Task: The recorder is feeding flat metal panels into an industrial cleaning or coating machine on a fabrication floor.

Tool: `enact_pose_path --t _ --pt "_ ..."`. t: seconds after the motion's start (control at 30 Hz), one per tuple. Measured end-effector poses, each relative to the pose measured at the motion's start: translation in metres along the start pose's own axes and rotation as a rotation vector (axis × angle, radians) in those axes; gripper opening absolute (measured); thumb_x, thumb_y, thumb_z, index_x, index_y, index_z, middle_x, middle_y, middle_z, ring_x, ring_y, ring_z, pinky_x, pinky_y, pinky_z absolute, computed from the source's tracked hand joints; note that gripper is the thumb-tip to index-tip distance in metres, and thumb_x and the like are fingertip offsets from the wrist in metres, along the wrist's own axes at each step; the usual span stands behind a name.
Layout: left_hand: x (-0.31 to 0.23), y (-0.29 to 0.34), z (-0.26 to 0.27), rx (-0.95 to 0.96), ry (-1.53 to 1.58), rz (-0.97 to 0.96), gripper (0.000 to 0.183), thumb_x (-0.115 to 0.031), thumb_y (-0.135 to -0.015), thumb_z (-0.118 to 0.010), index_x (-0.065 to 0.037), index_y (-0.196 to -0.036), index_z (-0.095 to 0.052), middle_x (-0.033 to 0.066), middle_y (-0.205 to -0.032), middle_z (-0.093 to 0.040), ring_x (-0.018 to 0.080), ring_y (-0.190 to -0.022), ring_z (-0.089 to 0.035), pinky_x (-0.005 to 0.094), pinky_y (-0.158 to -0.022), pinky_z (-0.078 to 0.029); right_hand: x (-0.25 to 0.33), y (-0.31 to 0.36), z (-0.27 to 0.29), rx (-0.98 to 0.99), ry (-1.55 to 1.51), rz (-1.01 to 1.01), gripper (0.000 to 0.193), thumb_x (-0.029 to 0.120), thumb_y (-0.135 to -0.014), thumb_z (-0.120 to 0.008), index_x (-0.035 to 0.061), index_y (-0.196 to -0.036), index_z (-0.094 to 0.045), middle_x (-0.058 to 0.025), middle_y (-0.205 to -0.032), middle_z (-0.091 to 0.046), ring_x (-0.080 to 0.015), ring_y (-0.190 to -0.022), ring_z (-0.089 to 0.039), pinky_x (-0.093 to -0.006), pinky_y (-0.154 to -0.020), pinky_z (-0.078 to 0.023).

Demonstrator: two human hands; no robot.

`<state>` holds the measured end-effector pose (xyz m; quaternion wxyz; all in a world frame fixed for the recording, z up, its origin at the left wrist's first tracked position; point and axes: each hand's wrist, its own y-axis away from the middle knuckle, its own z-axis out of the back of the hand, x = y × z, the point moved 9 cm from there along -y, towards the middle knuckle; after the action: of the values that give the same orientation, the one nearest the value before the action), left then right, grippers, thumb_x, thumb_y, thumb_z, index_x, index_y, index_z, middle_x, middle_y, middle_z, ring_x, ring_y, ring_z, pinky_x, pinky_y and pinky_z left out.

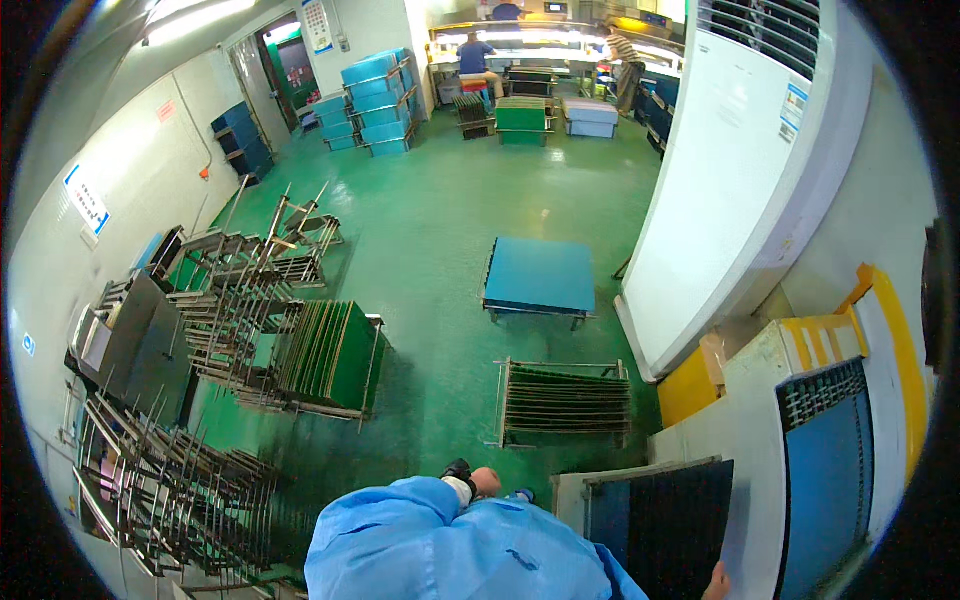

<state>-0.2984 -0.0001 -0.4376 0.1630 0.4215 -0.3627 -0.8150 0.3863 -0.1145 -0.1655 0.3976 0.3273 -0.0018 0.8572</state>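
Note:
My left hand (486,482) is held in front of my body at the end of a blue sleeve. It looks curled into a rounded shape, and anything inside it is hidden. Low at the right, my right hand (717,582) shows only in part, its fingers bent at the edge of a rack of dark panels (680,520). This rack stands close beside my right side, on a pale surface. Just ahead on the floor is a wire rack of upright thin panels (566,402). Beyond it, a low stand carries a flat blue board (541,275).
Metal racks (225,310) crowd the left, one holding green panels (335,355). A tall white cabinet unit (715,160) and a blue-faced rack (830,490) line the right. Blue bins (380,100) are stacked far left. Two people (475,55) work at a far lit bench.

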Motion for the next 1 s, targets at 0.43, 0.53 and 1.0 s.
enact_pose_path --t 0.43,0.53,1.0 --pt "0.011 -0.002 0.025 0.028 -0.109 0.005 0.028 -0.030 -0.075 -0.064 -0.005 -0.084 -0.072 0.0091 -0.072 -0.070 0.0212 -0.060 -0.066 0.0351 -0.056 -0.054 -0.043 -0.039 -0.008 0.001 0.168 0.041 0.040 0.031 -0.089 -0.060 -0.0070 -0.101 -0.059 -0.0176 -0.099 -0.055 -0.0263 -0.096 -0.049 -0.0405 -0.085 -0.038" --pt "0.013 -0.014 0.027 0.058 -0.074 0.024 0.028 -0.029 -0.071 -0.063 -0.007 -0.084 -0.074 0.0125 -0.076 -0.071 0.0268 -0.066 -0.068 0.0393 -0.062 -0.055 -0.115 -0.086 -0.009 -0.155 0.113 0.118 0.033 0.021 -0.081 -0.064 -0.0111 -0.075 -0.060 -0.0134 -0.062 -0.055 -0.0188 -0.065 -0.050 -0.0416 -0.061 -0.041" --pt "-0.003 -0.019 0.051 0.038 -0.170 -0.097 0.026 -0.025 -0.074 -0.062 -0.004 -0.086 -0.073 0.0129 -0.078 -0.071 0.0242 -0.068 -0.068 0.0363 -0.065 -0.055 -0.100 -0.064 -0.022 0.001 -0.123 0.000 0.029 0.021 -0.075 -0.062 -0.0059 -0.084 -0.059 -0.0169 -0.065 -0.052 -0.0281 -0.061 -0.050 -0.0447 -0.058 -0.038"
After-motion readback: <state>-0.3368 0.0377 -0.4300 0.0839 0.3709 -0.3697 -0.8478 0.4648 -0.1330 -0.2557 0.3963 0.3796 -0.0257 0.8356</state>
